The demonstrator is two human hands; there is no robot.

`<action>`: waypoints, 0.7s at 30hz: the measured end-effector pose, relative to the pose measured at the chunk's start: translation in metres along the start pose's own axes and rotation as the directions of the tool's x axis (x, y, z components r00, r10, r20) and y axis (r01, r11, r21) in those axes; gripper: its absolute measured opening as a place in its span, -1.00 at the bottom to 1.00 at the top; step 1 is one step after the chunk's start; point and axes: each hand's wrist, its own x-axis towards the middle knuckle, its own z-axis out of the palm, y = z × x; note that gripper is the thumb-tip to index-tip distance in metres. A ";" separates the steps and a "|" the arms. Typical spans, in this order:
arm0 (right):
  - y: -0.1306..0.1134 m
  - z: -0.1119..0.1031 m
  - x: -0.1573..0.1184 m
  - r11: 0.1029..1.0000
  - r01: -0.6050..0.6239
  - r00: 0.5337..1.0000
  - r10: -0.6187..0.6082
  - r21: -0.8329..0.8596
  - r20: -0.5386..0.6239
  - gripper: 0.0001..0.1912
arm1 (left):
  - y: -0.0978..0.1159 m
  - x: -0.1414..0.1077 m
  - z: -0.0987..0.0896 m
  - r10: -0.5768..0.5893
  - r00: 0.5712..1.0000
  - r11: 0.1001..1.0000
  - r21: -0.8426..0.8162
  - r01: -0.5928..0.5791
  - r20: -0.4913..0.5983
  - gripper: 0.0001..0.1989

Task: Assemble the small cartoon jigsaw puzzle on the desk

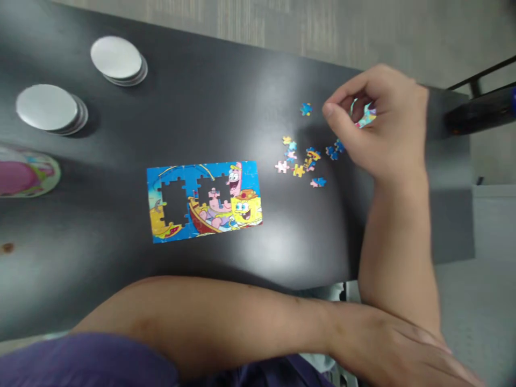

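Observation:
My right hand [373,118] hovers over the table's right part, its thumb and index finger pinched together; whatever lies between the tips is too small to make out. Colourful pieces show through the gap behind these fingers. To its left lies a blue puzzle piece [306,109], with several loose pieces [299,170] below. A partly assembled cartoon puzzle [246,208] lies flat at the centre, with two dark gaps; a few joined pink pieces [214,194] sit within the right gap. My left hand [403,346] lies extended by my right elbow, fingertips cut off by the frame.
Two stacks of round white discs [116,57] [47,107] stand on the dark table [226,107] at the upper left. Below them, a pink and green printed object [28,172] enters from the left edge. A black object [479,113] is at the far right.

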 end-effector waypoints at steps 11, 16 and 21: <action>0.047 -0.007 -0.002 0.987 -0.152 0.987 0.154 -0.045 0.048 -0.58 | -0.034 -0.051 -0.006 0.261 0.813 0.958 0.039 -0.283 -0.520 -0.27; 0.045 -0.019 0.001 0.974 -0.221 0.970 0.224 -0.041 0.094 -0.53 | -0.028 -0.043 0.001 0.203 0.804 0.967 -0.012 -0.253 -0.559 -0.29; 0.024 -0.018 0.005 0.979 -0.203 0.959 0.201 -0.011 0.202 -0.58 | -0.012 -0.041 0.015 0.170 0.793 0.962 -0.077 -0.263 -0.585 -0.36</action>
